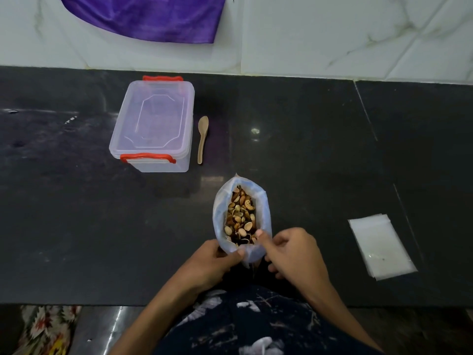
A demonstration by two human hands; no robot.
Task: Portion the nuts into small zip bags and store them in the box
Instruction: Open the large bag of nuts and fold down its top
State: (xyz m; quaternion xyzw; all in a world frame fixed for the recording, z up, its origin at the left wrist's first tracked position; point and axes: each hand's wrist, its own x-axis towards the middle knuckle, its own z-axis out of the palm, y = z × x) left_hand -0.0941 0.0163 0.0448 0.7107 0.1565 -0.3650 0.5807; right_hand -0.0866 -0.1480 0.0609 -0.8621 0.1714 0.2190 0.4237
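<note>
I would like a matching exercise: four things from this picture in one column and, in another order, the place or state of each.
Things:
1. box
2. wooden spoon
3. bag of nuts
4. small zip bags

Places or states:
A. stacked flat on the right
B. open, held by both hands
C. lid on, red handles
D. lying just right of the box

Pairs: 1-C, 2-D, 3-B, 4-A

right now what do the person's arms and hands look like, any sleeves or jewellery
Both forearms are bare to the frame's edge, with no sleeves in view. The left hand and right hand show no gloves, rings, bracelets or watch. Fingernails look short and unpainted. Below them, a dark garment with a pale print.
</note>
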